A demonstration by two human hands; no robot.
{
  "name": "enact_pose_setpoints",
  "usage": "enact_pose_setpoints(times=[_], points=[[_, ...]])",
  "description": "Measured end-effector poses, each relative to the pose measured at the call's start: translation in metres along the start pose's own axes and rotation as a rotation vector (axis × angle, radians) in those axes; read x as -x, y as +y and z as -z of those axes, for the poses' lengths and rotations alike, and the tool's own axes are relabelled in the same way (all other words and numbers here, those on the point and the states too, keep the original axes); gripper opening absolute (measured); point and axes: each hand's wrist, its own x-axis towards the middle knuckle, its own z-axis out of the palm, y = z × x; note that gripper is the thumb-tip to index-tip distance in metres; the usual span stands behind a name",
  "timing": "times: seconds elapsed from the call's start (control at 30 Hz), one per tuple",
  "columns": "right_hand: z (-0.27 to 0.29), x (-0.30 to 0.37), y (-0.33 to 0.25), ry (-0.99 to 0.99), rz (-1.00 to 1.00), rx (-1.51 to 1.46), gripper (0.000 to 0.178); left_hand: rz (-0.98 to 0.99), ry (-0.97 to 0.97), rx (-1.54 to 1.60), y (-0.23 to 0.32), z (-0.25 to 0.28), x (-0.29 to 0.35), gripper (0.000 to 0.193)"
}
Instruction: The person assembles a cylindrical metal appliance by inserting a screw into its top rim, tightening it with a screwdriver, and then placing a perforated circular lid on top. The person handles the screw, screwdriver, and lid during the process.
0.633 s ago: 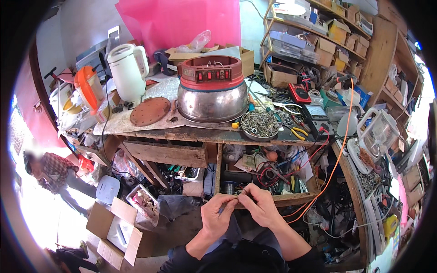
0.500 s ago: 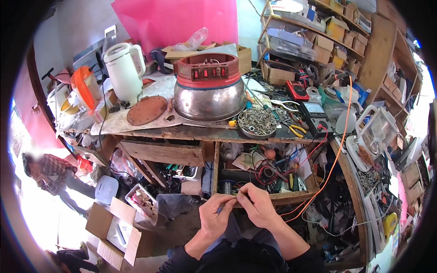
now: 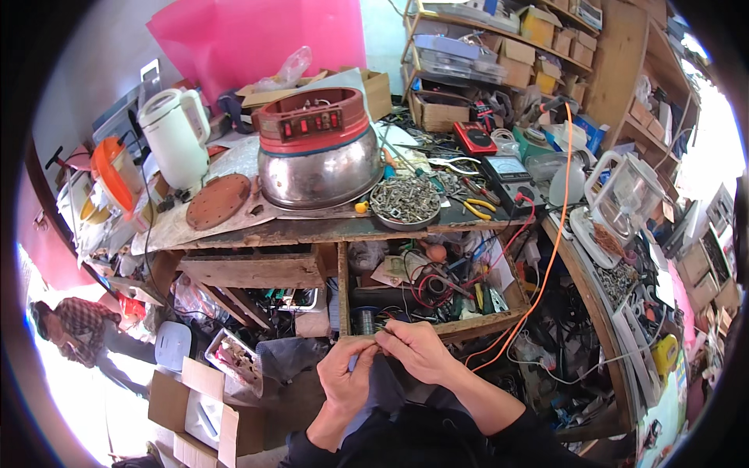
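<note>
My left hand (image 3: 348, 372) and my right hand (image 3: 420, 352) meet fingertip to fingertip over my lap, just before the front edge of an open drawer (image 3: 468, 321). Both are closed in a pinch on something too small to make out. A spool of solder wire (image 3: 364, 320) stands in the drawer close beyond my fingers. Around it lie a red cable (image 3: 426, 290), pliers with green handles (image 3: 497, 300) and other tangled parts. On the bench above rests a steel pot-like appliance (image 3: 320, 173) with a red top part and red switches.
A metal dish of screws (image 3: 404, 201), yellow-handled pliers (image 3: 477, 207) and an analog meter (image 3: 515, 186) lie on the bench. An orange cord (image 3: 555, 257) hangs at the right. An open cardboard box (image 3: 204, 413) stands on the floor; a person (image 3: 86, 331) is at far left.
The view has shifted, so the bench and drawer sit further left. My hands stay pinched together; the blue bit seen by my left fingers before no longer shows.
</note>
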Motion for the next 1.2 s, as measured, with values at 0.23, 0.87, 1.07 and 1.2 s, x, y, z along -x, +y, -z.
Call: enact_pose_setpoints(times=[0.23, 0.87, 1.07, 1.2], points=[[0.006, 0.002, 0.000, -0.022, 0.099, 0.133, 0.016, 0.107, 0.045, 0.044, -0.003, -0.003, 0.005, 0.008], [-0.004, 0.004, 0.011, -0.074, -0.030, -0.036, 0.027, -0.040, 0.024, -0.071, -0.004, 0.002, 0.007, 0.007], [0.001, 0.003, 0.010, -0.146, 0.015, 0.031, 0.022, -0.092, 0.038, -0.155, 0.004, -0.001, 0.003, 0.007], [-0.001, 0.003, 0.012, -0.153, 0.036, 0.032, 0.018, -0.052, 0.064, -0.171, 0.009, -0.001, 0.002, 0.009]])
